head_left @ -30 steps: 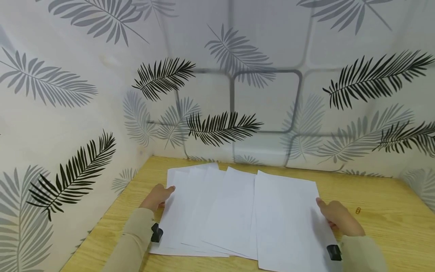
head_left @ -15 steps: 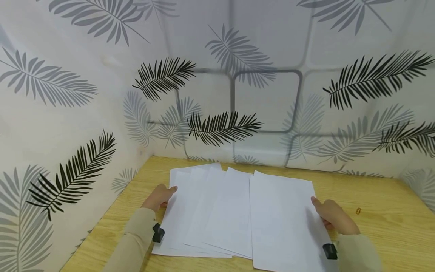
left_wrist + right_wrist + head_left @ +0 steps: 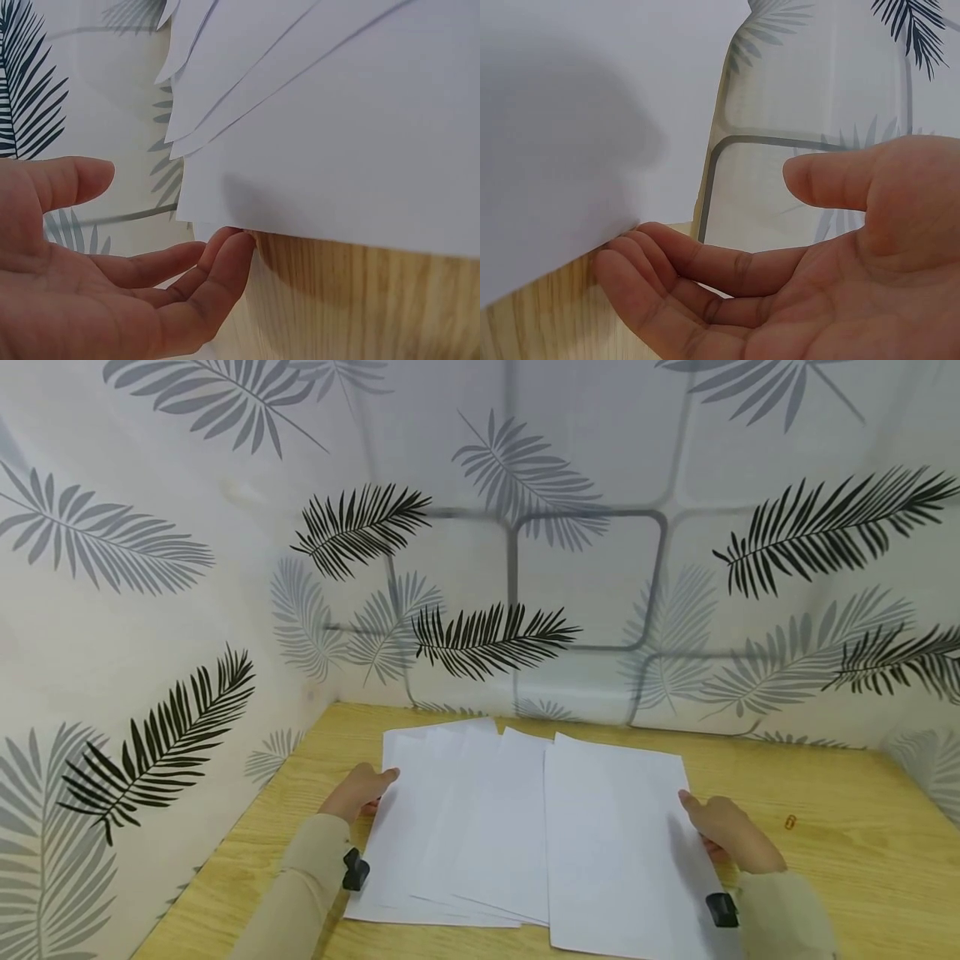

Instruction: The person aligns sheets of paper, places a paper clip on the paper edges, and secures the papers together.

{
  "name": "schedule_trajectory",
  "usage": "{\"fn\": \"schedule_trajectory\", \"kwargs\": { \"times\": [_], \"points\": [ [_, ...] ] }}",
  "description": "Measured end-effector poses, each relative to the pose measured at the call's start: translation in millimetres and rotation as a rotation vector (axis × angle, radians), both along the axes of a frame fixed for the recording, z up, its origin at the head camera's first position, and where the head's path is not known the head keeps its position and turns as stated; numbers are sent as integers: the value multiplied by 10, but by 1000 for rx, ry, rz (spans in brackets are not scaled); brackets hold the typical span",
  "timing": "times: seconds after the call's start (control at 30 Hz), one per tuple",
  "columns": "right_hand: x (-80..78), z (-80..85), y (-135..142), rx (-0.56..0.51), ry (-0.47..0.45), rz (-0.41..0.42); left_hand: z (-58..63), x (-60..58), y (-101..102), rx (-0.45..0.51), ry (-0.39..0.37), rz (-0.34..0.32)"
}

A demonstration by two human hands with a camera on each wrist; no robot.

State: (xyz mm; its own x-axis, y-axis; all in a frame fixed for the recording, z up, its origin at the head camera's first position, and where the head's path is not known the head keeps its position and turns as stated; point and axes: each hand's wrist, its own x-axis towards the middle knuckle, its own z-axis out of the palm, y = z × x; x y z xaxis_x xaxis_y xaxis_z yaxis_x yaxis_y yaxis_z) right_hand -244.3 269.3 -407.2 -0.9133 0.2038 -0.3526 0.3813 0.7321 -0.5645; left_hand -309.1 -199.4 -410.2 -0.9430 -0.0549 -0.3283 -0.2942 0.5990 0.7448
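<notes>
Several sheets of white paper [image 3: 450,835] lie fanned out and overlapping on the wooden table, with the rightmost sheet [image 3: 622,852] over the others' right side. My left hand [image 3: 358,792] is at the left edge of the fan; in the left wrist view its fingertips touch the lowest sheet's edge [image 3: 337,217], thumb held apart above. My right hand [image 3: 733,831] is at the right edge of the rightmost sheet. The right wrist view has those fingertips against the paper's edge [image 3: 555,247] near a corner, with the thumb raised away from it.
A small orange-brown paper clip [image 3: 791,822] lies on the table [image 3: 847,877] right of my right hand. A light cloth or curtain [image 3: 585,585] with leaf prints stands behind the table and along its left side.
Both hands have moved inward, the left one rightward and the right one leftward. The fan of sheets has narrowed, and the rightmost sheet has slid left over its neighbours.
</notes>
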Motion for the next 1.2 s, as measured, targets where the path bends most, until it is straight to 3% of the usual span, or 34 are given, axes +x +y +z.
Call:
{"fn": "schedule_trajectory", "kwargs": {
  "times": [0.23,0.47,0.83,1.2],
  "points": [
    [-10,26,-48,12,-15,6,-51,-64,39,4,-9,-4],
    [8,10,-58,-22,18,38,14,1,142,12,-11,-15],
    [11,-2,-108,-13,32,55,-46,-49,221,-4,-29,-5],
    [-18,-16,-161,-27,15,45,-27,-5,290,46,-4,-34]
  ]
}}
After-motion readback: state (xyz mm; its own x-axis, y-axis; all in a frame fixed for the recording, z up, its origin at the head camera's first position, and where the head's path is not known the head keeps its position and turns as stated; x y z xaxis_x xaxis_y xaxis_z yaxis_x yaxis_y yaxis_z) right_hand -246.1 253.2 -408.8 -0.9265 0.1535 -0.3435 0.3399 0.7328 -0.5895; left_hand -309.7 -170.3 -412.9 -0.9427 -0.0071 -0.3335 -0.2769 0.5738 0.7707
